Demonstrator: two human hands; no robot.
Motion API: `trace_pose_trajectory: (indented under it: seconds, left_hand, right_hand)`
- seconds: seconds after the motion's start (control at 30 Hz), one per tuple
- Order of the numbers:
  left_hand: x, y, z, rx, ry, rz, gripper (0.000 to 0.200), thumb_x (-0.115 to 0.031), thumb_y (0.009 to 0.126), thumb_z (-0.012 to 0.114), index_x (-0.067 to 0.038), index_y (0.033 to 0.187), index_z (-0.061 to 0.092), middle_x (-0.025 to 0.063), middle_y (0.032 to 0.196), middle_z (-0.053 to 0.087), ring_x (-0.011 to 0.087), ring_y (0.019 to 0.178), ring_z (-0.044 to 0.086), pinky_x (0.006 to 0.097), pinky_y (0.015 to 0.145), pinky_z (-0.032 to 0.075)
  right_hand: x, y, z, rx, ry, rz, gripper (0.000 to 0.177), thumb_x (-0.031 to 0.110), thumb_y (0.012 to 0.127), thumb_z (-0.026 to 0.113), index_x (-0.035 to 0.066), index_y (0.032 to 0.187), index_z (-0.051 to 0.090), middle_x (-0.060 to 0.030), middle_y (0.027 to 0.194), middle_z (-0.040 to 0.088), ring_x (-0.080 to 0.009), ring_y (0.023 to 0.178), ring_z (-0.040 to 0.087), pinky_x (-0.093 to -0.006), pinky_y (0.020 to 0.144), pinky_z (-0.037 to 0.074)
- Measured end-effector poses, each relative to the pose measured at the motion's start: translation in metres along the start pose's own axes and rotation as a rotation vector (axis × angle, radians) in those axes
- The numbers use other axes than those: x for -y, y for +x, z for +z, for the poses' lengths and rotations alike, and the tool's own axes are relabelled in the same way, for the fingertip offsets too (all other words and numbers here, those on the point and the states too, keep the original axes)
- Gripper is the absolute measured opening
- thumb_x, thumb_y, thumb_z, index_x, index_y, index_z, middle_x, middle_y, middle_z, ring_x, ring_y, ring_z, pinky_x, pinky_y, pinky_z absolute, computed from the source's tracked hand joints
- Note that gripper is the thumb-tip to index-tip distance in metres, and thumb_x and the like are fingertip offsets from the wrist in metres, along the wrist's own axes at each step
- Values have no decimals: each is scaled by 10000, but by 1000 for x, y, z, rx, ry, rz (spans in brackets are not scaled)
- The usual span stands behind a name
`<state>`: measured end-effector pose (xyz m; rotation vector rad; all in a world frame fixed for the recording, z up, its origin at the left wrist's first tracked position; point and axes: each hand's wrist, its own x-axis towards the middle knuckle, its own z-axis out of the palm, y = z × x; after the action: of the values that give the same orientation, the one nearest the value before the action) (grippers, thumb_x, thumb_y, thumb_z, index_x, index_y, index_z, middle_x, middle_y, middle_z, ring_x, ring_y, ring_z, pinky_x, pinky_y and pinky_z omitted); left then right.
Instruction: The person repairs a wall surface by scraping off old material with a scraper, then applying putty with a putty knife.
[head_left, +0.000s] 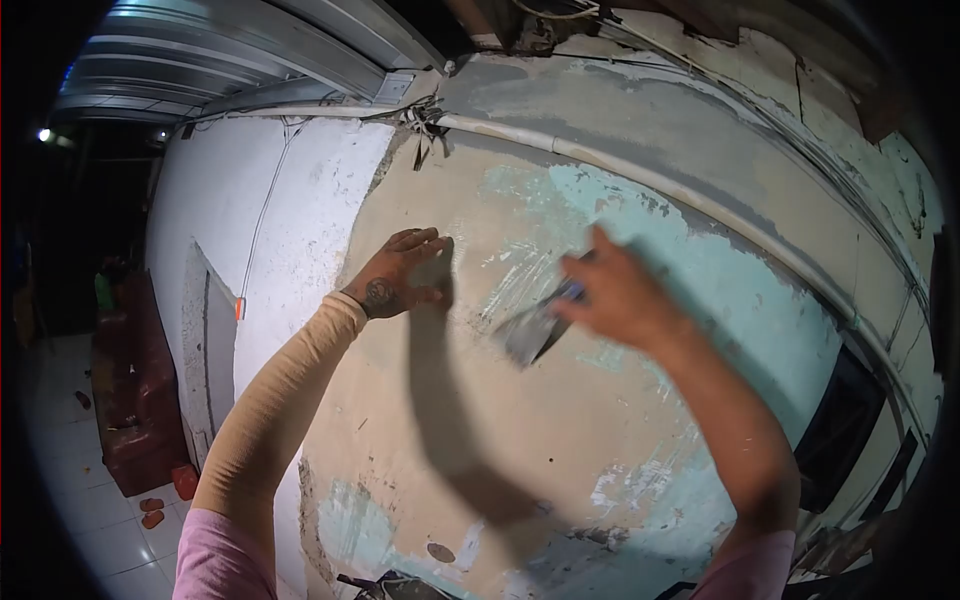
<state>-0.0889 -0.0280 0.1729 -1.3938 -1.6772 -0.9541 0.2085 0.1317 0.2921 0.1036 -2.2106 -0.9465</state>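
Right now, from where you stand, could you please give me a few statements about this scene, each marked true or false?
1. The right hand holds a scraper. True.
2. The left hand holds a second scraper. False: nothing shows in the left hand.
3. A pipe runs along the wall, higher in the picture than both hands. True.
4. The sleeve on the left forearm is bright green. False: the sleeve is beige.
5. A pair of orange sandals lies on the tiled floor at the left of the picture. True.
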Motion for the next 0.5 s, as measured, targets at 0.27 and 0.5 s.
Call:
trace_pose_trajectory:
  seconds: [0.27, 0.5]
  left_hand:
    - [7, -2, -1, 15, 2, 24, 870, -264, 797, 831, -182, 1551, 404, 147, 1605, 361, 381, 1476, 318, 485, 1207, 332]
    - [7, -5, 3, 18, -3, 21, 896, -250, 793, 843, -206, 1562, 385, 155, 1619, 332, 381, 1492, 293, 482, 1215, 326]
  right_hand:
    - [-40, 20, -54, -90, 44, 146, 499, 371, 823, 806, 47, 1186, 695, -313, 1351, 528, -441, 1172, 634, -477, 985, 530]
    - [-32, 31, -79, 50, 104, 239, 509, 361, 880, 748, 70, 1290, 665, -330, 1431, 463, -421, 1248, 593, -458, 1047, 503]
